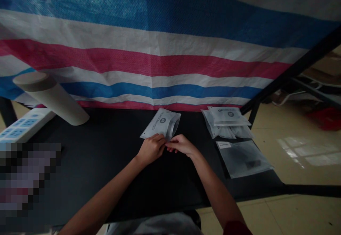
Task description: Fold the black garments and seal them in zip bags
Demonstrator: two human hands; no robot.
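A frosted zip bag (160,123) with dark printed lettering and a round logo lies tilted at the middle of the black table. Its right end gapes a little. My left hand (153,148) is closed on the bag's near edge, fingers curled over it. Close beside it, my right hand (181,144) pinches at the bag's near right corner, thumb and fingertips together. The fingertips of both hands almost meet there. Whatever lies inside the bag cannot be made out.
Several similar printed bags (227,117) are piled at the back right. In front of them lies a larger clear bag (243,158) with a white label. A pale tumbler (61,100) and a white power strip (26,123) are at the left. Striped sheeting (149,64) hangs behind the table (106,178).
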